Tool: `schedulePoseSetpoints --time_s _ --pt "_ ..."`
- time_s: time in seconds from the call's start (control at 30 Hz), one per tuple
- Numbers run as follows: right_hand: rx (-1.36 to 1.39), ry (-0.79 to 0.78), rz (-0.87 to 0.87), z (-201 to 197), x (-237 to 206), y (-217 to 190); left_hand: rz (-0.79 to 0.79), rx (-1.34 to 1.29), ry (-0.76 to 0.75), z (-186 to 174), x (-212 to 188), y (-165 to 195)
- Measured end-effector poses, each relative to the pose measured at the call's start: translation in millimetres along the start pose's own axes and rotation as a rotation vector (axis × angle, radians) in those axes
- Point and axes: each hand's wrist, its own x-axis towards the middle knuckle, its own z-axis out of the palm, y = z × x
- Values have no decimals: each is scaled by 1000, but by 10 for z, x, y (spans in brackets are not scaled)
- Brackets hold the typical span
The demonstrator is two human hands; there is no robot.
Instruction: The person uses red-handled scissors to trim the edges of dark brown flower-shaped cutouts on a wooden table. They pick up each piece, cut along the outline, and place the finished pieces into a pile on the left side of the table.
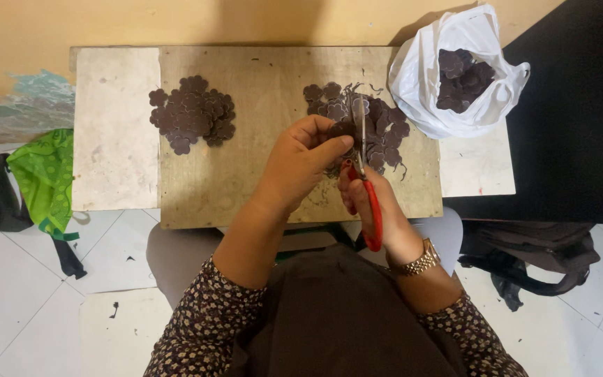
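Scissors (366, 183) with red handles sit in the right hand (370, 202), fingers through the loops, blades pointing away toward the far edge of the worktop (116, 139). The left hand (301, 164) is closed around a small dark flower-shaped cutout (342, 130), pinching it right against the blades. Both hands hover over a loose heap of dark cutouts (382, 129) right of centre. A tidier pile of cutouts (193, 113) lies well apart to the left. At the far right corner, an open white plastic bag (420, 84) holds more dark pieces. Green cloth (43, 174) hangs beside the worktop's left edge.
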Motion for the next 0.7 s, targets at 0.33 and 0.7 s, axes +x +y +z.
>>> schedulePoseSetpoints --time_s 0.33,0.7 --pt "45 49 90 13 12 85 -17 23 51 -34 -1 0" --pt "132 70 140 15 8 207 -12 8 73 -57 22 -16"
